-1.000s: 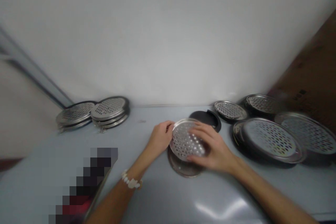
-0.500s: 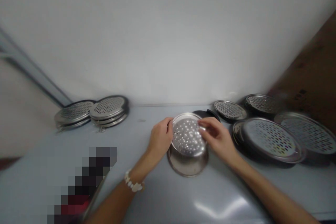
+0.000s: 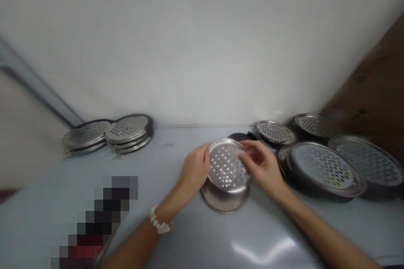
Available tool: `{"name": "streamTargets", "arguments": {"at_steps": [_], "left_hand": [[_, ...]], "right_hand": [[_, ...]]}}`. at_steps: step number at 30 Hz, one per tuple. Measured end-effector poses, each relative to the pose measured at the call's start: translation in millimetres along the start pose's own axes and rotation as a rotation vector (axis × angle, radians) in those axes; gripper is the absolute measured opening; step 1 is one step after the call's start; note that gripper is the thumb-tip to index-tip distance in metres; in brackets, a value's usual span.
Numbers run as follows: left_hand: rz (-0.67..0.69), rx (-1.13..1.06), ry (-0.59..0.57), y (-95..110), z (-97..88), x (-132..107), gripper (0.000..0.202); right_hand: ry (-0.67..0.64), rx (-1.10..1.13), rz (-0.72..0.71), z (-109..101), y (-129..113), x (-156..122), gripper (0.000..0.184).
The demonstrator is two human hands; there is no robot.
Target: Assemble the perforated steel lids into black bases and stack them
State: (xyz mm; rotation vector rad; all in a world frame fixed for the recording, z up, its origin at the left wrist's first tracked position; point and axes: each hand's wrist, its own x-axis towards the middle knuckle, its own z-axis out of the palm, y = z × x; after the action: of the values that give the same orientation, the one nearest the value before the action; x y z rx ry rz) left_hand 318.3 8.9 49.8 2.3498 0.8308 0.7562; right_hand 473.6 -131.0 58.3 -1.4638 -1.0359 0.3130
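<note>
A perforated steel disc point(image 3: 226, 166) sits tilted on a steel bowl point(image 3: 224, 199) near the front-to-middle of the pale grey worktop point(image 3: 189, 235). The disc hides the top of the bowl, so nothing inside the bowl can be seen. The left hand point(image 3: 195, 168), with a white beaded bracelet point(image 3: 160, 222) on its wrist, is curled against the disc's left rim and holds it. The right hand point(image 3: 260, 164) is partly closed, its fingers point(image 3: 244, 153) hooked over the upper right edge of the disc in a loose pinch.

Just behind the disc, a black round lid point(image 3: 238, 136) lies partly hidden. Along the back edge to the right are two perforated plates point(image 3: 274, 132) point(image 3: 312, 125), with two larger ones point(image 3: 322, 167) point(image 3: 368, 159) in front. Two stacks of perforated plates point(image 3: 128, 130) point(image 3: 85, 134) stand towards the back left corner. A brown board point(image 3: 369, 80) at the right bears dark print too blurred to read.
</note>
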Motion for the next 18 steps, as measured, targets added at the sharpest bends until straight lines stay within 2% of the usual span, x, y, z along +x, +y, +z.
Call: {"name": "streamTargets", "arguments": {"at_steps": [4,8,12,18], "left_hand": [[-0.018,-0.039,-0.029,-2,2.3,1,0.039],[-0.065,-0.128,-0.045,-5,2.0,3,0.038],[-0.095,-0.2,-0.028,-14,-4.6,10,0.036],[-0.206,-0.159,0.14,-43,-28.6,27,0.037]], "right_hand": [[0.014,-0.071,-0.139,0,-5,-3,0.017],[0.074,0.033,0.01,-3,-1,2,0.024],[0.205,0.195,0.141,-10,6,11,0.034],[0.338,0.386,0.207,-16,21,19,0.036]]}}
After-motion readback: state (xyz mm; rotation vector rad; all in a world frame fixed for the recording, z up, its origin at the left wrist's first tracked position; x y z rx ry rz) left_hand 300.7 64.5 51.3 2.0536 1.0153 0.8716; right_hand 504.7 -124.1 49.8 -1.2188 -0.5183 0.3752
